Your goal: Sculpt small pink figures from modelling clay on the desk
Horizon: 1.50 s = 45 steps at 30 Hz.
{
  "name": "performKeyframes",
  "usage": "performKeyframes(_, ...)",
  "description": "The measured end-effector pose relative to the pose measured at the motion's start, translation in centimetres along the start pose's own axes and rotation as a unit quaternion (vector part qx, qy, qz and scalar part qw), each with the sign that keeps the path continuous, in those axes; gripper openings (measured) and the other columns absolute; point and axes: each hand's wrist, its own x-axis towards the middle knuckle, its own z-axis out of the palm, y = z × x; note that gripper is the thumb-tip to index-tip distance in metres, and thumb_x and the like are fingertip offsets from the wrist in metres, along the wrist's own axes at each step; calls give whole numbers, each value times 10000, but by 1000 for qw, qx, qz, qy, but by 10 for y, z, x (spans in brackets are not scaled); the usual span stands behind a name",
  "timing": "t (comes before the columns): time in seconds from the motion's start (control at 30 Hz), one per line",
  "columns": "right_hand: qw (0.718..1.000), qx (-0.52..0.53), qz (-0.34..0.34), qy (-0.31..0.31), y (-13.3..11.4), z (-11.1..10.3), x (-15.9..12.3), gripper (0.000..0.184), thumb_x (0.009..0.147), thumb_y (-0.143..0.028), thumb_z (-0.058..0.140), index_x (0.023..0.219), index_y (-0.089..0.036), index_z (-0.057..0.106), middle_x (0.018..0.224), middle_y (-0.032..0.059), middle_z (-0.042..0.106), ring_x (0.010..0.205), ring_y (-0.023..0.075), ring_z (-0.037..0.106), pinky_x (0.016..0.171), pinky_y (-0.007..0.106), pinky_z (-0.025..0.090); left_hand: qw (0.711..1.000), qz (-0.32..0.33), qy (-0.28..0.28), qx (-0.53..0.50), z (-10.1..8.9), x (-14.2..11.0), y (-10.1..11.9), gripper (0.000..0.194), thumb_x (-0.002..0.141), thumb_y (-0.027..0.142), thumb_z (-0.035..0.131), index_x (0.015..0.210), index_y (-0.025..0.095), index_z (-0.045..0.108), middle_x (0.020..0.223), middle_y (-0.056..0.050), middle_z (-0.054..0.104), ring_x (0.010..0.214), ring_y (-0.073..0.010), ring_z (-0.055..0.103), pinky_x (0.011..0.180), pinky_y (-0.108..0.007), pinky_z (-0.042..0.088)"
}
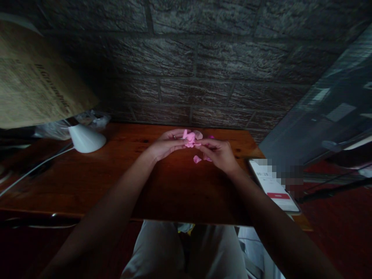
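Note:
My left hand [167,143] is closed around a small pink modelling-clay figure [190,137], which has rounded lumps and an upright bit like an ear. From the other side my right hand [217,152] pinches at the figure's lower right edge. A small pink piece shows at those fingertips, and I cannot tell whether it is joined to the figure. Below the hands a loose pink clay piece [197,159] lies on the wooden table [110,174]. Behind the right fingers sits a brighter pink bit [211,136], and a pale translucent piece [198,134] shows beside the figure.
A lamp with a printed paper shade [43,77] and white base [87,138] stands at the left, its white cable [35,172] trailing forward. Crumpled clear plastic [95,119] lies behind it. A phone [274,186] rests at the right edge. A stone-patterned wall [174,58] borders the back.

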Motion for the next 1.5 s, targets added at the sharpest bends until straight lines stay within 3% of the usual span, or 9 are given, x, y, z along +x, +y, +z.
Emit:
performKeyframes(0.2,999,12,30,-16,3,-5,2,448,849,-340,739,1280,-255,649,1101,58,774,609,127,690,541,266,571,997,36,30,53,-4,2,-2,464,668,158,858,1116,179,736,1132,-78,744,1026,-179,689,1006,-371,506)
performKeyframes(0.3,998,-53,33,9,11,-8,4,398,866,-304,711,1254,-235,658,1077,66,780,752,169,728,673,312,602,993,59,51,90,-10,3,-2,474,672,172,857,1128,166,728,1139,-88,738,1041,-187,681,1018,-388,499)
performKeyframes(0.43,990,-136,40,22,23,-11,6,223,859,-275,709,1074,-219,730,1029,72,788,922,215,740,866,373,576,986,50,82,138,-21,4,-3,480,697,188,835,1156,158,701,1179,-109,720,1036,-200,675,970,-397,527)
performKeyframes(0.53,988,-149,45,5,25,-12,5,165,870,-301,689,990,-205,750,1002,74,785,825,200,737,797,351,570,977,54,83,187,-25,5,-7,491,695,175,821,1167,182,685,1208,-102,706,1062,-206,662,950,-399,533)
performKeyframes(0.67,988,-130,67,-57,25,-12,4,205,895,-324,649,1008,-185,749,815,32,760,609,138,660,649,297,525,974,55,43,217,-26,7,-13,429,672,156,813,1086,180,703,1145,-79,724,1000,-181,675,947,-395,525)
performKeyframes(0.83,986,-131,70,-79,24,-11,4,153,892,-300,642,935,-202,751,744,2,731,616,124,631,634,280,490,965,50,-10,257,-28,8,-16,266,685,161,790,945,179,735,983,-48,760,884,-153,701,891,-336,536)
performKeyframes(1.03,987,-126,57,-87,24,-11,4,158,887,-305,644,901,-193,755,783,19,742,656,131,652,654,275,490,956,47,-43,287,-28,5,-10,262,690,180,783,951,179,752,957,-43,776,836,-150,713,806,-293,547)
performKeyframes(1.5,984,-131,59,-105,23,-11,4,161,900,-288,626,921,-190,752,768,9,741,616,112,630,624,260,484,937,71,-57,336,-25,1,-4,274,697,221,811,969,213,782,935,-49,788,736,-134,673,703,-252,495)
